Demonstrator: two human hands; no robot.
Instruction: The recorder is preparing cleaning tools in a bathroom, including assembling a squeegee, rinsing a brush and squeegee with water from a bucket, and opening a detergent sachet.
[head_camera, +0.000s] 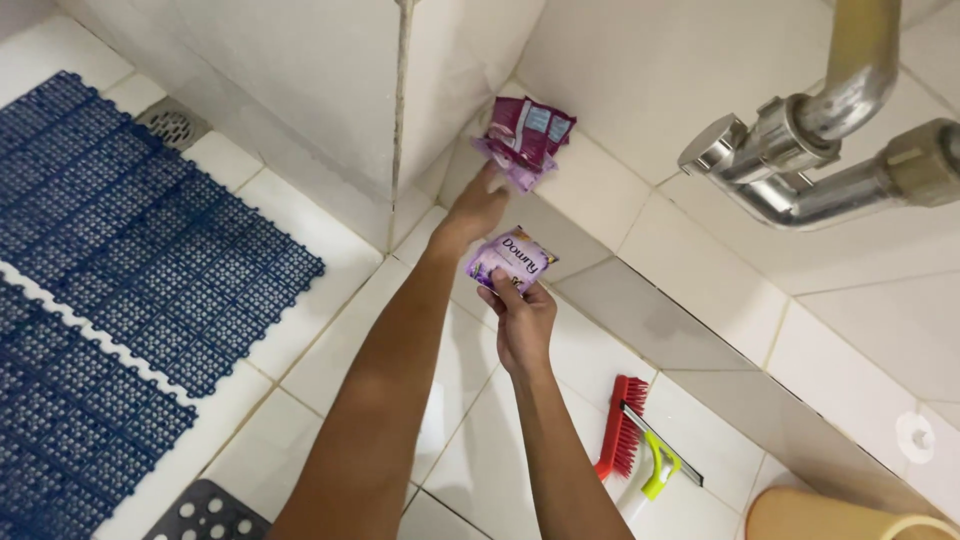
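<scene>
My left fingers pinch crinkled maroon sachets on the glossy tile ledge. My right hand grips a flat, shiny purple sachet. A red bristle brush lies below

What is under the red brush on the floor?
The red brush lies on white floor tiles, bristles sideways. Its green handle rests there too. The tile directly beneath the brush is covered, so nothing more shows.

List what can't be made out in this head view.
- Left hand: fingertips hidden behind the sachet pile, so its grip is unclear.
- Sachet in right hand: lower edge covered by fingers.
- Pile: sachet count unclear, they overlap.
- Pipe, bucket, mat: cut off by frame edges.
</scene>
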